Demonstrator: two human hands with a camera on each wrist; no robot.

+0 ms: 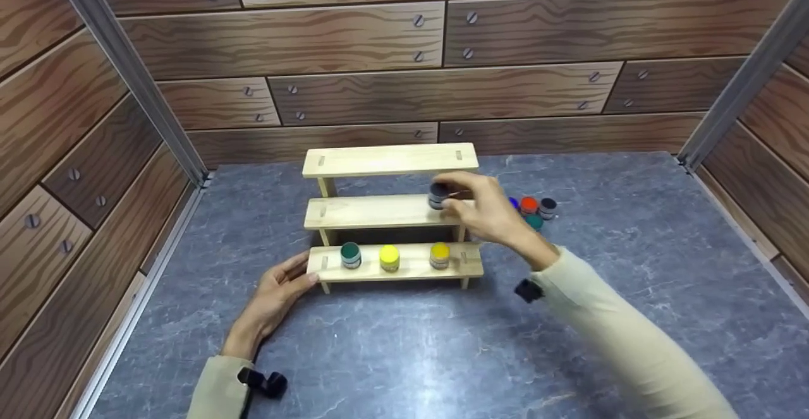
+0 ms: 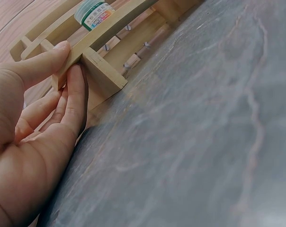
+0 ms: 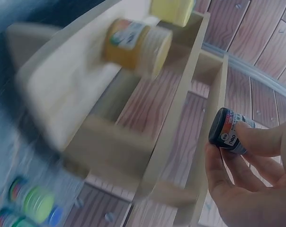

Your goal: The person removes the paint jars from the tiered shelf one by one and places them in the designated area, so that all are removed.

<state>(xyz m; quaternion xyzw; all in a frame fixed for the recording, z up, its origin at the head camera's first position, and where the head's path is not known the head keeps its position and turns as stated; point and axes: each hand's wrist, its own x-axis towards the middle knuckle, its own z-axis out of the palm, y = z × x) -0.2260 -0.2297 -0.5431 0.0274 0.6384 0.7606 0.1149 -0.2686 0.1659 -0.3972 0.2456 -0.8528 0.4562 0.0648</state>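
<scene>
A three-tier wooden stand point(image 1: 373, 212) stands on the grey marbled surface. My left hand point(image 1: 278, 291) grips the left end of its lowest step, thumb on top and fingers beneath, as the left wrist view shows. Between thumb and fingers, my right hand point(image 1: 490, 212) holds a black paint jar point(image 3: 232, 131) over the right part of the middle step. Whether the jar touches that step I cannot tell. Along the lowest step sit a dark green paint jar point(image 1: 351, 255), a bright yellow paint jar point(image 1: 389, 258) and a deeper yellow paint jar point(image 1: 440, 255).
Right of the stand, several more paint jars cluster on the surface: a red one point(image 1: 529, 205), a black one point(image 1: 548, 208), a green one point(image 1: 534, 222) and a partly hidden blue one point(image 1: 513, 203). Wood-patterned walls point(image 1: 379, 40) enclose the back and sides.
</scene>
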